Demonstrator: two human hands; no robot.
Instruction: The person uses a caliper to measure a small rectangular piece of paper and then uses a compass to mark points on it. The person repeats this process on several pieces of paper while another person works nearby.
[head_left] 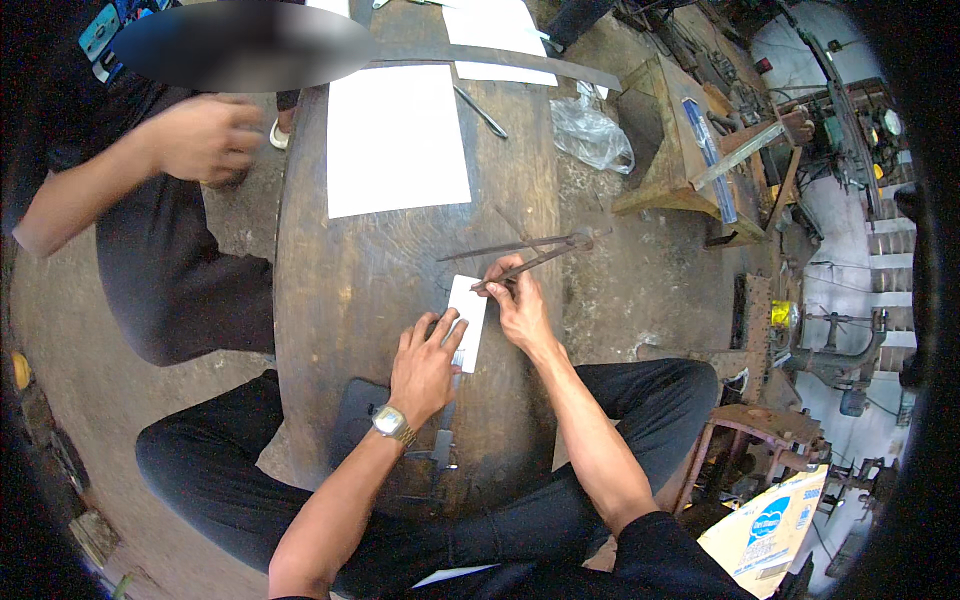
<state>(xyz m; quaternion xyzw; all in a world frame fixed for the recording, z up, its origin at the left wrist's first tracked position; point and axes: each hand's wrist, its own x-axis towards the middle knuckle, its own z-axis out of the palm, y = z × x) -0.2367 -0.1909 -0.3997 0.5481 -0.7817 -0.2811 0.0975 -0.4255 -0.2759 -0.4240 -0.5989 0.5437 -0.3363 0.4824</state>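
My right hand pinches one leg of a rusty pair of dividers near its tip. Its pivot points to the right, and the other leg reaches left above the wooden bench. The held leg's tip is at the upper end of a narrow white strip, possibly folded paper or card. My left hand, with a watch on the wrist, lies on the strip's left edge with fingers spread. Below that hand is a metal measuring tool, perhaps a vernier caliper, partly hidden by it.
A dark flat pouch lies beside my left wrist. Farther up the bench are a white sheet, a pen and a long metal strip. Another person's blurred hand is at the left. A plastic bag and wooden stand are right.
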